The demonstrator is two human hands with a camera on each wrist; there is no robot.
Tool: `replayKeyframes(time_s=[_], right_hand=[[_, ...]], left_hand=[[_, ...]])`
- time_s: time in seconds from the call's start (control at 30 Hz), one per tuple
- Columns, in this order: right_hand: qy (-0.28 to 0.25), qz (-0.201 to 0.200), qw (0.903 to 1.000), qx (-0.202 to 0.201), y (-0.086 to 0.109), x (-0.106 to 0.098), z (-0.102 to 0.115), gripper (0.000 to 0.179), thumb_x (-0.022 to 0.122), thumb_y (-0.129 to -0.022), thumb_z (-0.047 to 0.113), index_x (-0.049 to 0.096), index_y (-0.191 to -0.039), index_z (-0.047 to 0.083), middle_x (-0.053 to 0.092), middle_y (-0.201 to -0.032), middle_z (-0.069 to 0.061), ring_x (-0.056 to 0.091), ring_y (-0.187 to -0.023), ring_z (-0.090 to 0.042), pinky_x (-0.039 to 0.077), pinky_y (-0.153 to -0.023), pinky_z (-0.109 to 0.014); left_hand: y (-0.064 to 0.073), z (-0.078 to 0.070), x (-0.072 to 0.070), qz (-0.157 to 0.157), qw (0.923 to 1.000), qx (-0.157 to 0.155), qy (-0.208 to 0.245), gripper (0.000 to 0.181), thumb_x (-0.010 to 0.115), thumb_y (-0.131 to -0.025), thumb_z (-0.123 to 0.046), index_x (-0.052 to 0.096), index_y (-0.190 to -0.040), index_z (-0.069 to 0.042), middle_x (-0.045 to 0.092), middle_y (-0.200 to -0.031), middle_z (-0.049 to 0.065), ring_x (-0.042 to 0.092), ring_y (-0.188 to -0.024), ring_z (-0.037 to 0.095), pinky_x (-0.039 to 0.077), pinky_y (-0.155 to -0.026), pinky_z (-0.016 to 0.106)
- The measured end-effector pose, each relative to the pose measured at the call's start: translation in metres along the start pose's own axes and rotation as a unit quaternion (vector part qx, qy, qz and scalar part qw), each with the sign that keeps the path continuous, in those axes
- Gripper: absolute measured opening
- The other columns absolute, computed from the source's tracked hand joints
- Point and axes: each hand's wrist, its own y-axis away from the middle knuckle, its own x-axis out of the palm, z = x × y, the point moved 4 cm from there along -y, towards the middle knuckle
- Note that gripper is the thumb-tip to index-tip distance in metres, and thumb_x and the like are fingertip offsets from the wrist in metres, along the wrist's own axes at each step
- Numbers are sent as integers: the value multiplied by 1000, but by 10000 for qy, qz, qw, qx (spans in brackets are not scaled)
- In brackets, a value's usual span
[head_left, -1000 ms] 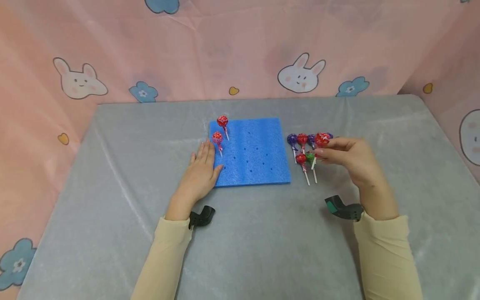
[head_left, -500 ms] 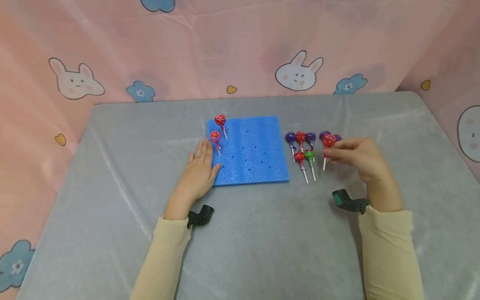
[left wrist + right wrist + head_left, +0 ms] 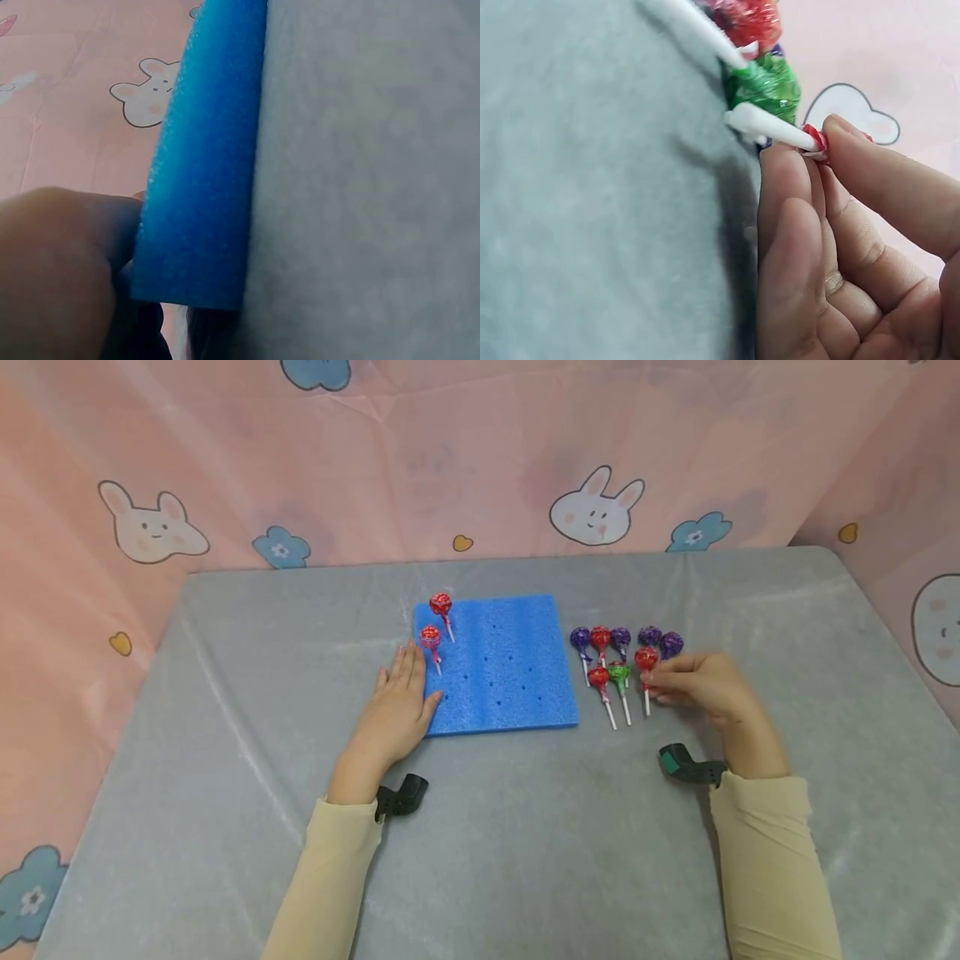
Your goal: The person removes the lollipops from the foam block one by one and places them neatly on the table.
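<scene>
In the head view my left hand (image 3: 393,710) lies with straight fingers along the left edge of a blue foam board (image 3: 517,643), its thumb at the near left corner. Two lollipops stand in the board's left side: a red one (image 3: 441,604) at the back and a pinkish-red one (image 3: 431,637) before it. To the right of the board, my right hand (image 3: 712,689) pinches a red lollipop (image 3: 646,658) just below its head, at the wrapper's twist. Its white stick points toward me, close beside a green lollipop (image 3: 618,672). Purple lollipops (image 3: 671,645) lie behind the fingers.
Left of the green lollipop lies a red one (image 3: 598,677); behind them is a row with a purple lollipop (image 3: 581,639), another red one (image 3: 601,637) and more purple. Small holes dot the board. A grey cloth covers the table (image 3: 525,843); a pink curtain (image 3: 420,460) hangs behind.
My right hand has carried the red lollipop from above the green one to the right, then lowered it toward me beside the green one. Two purple lollipops have come into view. My left hand stays put.
</scene>
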Motion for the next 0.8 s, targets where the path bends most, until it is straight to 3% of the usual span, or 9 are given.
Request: replayKeyframes(time_s=[0.37,0.8], right_hand=[[115,243,9986,462,-3,2,-6,7,68,-88,13,73,-87,8,68,-73,8,65,-66,-5,55,-64,-22],[631,306,9957,603,-4,4,-5,30,71,-85,18,69,-101,-8,69,-70,4,65,-63,-6,54,-60,-23]], left_hand=[[0,0,0,4,10000,6,37,65,34,-103,-32,4,-149,4,-3,-156,17,-5,-143,29,3,-114,47],[1,-1,-1,27,10000,-2,17,66,34,-103,-33,4,-149,4,-3,-156,17,-4,-143,29,3,-114,47]])
